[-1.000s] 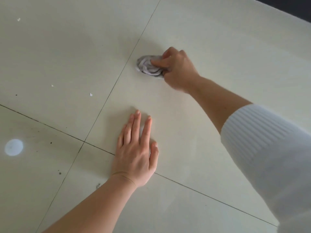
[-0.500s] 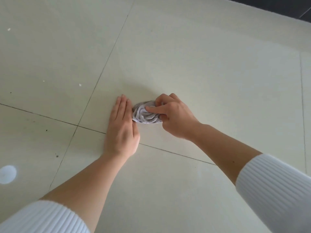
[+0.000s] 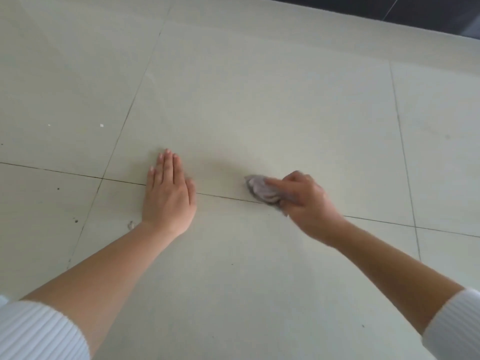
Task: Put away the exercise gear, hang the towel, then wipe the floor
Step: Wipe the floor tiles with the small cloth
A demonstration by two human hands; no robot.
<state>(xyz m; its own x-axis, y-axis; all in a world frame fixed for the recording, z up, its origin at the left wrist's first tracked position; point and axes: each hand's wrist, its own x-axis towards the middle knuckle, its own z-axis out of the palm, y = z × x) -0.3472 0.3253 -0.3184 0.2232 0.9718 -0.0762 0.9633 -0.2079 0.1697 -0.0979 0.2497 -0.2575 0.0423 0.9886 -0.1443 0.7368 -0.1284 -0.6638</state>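
A small crumpled grey cloth [image 3: 261,190] lies on the cream tiled floor [image 3: 259,100], right on a grout line. My right hand [image 3: 304,203] grips the cloth from its right side, fingers curled round it and the index finger lying over its top; it looks blurred. Well to the left of the cloth, my left hand [image 3: 168,193] rests flat on the floor with straight fingers, palm down across the same grout line. Both forearms are bare, with white ribbed sleeves at the bottom corners.
Small white crumbs [image 3: 101,125] and dark specks [image 3: 76,220] dot the tiles to the left. A bit of grey fluff [image 3: 130,225] lies near my left wrist. A dark surface [image 3: 428,14] borders the floor at the top right.
My right hand has dragged the cloth from the far tile toward me, up against my left hand, then swept it away to the right. My left hand stays flat on the floor.
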